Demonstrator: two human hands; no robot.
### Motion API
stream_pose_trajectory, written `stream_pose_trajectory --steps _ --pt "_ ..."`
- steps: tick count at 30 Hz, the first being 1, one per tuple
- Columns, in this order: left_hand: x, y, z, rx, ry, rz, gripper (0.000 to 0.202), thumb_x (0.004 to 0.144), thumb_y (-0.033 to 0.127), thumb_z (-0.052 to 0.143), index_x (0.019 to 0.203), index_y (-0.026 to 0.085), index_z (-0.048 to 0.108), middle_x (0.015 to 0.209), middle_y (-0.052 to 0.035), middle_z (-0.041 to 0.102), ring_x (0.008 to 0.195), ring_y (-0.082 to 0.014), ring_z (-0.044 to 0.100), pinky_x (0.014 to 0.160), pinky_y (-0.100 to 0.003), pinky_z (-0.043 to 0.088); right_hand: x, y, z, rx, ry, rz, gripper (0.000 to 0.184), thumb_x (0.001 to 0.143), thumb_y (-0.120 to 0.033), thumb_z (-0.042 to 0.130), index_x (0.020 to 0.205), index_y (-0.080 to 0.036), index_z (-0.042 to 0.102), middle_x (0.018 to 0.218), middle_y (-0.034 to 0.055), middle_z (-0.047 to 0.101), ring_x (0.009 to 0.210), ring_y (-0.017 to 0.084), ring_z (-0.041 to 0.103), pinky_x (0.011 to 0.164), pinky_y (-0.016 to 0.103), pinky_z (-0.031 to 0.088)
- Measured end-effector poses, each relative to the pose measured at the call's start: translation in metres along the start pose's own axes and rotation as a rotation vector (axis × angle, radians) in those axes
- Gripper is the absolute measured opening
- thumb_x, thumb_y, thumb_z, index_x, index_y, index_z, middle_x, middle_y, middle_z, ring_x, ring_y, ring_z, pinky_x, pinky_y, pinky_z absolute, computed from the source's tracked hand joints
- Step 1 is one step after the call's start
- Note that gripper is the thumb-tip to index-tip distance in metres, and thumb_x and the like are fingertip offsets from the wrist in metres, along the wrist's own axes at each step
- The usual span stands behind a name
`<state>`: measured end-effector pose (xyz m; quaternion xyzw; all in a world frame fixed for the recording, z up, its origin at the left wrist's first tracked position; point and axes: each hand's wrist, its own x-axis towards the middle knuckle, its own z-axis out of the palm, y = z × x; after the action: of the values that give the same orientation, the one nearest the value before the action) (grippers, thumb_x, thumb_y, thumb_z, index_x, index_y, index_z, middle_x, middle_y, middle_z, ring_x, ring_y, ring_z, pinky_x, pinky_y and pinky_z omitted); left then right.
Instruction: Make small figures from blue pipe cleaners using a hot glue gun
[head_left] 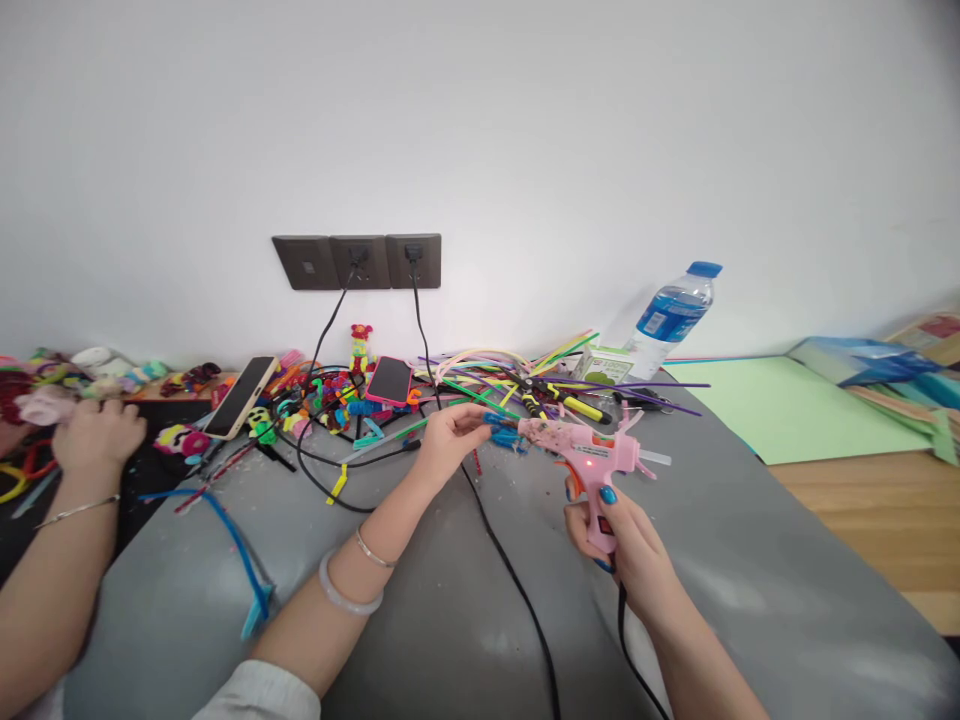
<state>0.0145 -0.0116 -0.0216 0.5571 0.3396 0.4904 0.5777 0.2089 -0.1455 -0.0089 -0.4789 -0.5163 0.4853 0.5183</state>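
My right hand is wrapped around the handle of a pink hot glue gun, whose small orange light glows. A clear glue stick pokes out of its back end, and its nozzle points left. Close to the nozzle tip, my left hand pinches a small fuzzy blue pipe-cleaner piece. The tip and the piece seem to touch, but I cannot tell for sure. Behind them lie many coloured pipe cleaners and yellow-and-black pliers.
Black cords run from the wall sockets across the grey table. Phones, pipe-cleaner figures and a tilted water bottle stand at the back. Green paper lies right. At left is another person's hand.
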Motion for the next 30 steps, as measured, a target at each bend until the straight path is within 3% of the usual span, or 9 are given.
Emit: stream_pose_trajectory --steps 30 --pt "0.0001 0.0071 0.0001 0.012 0.084 0.072 0.026 0.063 0.029 0.082 0.083 0.015 0.073 0.077 -0.0047 0.074 0.071 -0.0157 0.068 0.064 -0.024 0.053 -0.0057 -0.0073 -0.0055 -0.017 0.031 0.022 0.043 0.099 -0.062 0.037 0.084 -0.022 0.044 0.048 -0.0077 0.035 0.045 0.011 0.021 0.05 0.03 0.016"
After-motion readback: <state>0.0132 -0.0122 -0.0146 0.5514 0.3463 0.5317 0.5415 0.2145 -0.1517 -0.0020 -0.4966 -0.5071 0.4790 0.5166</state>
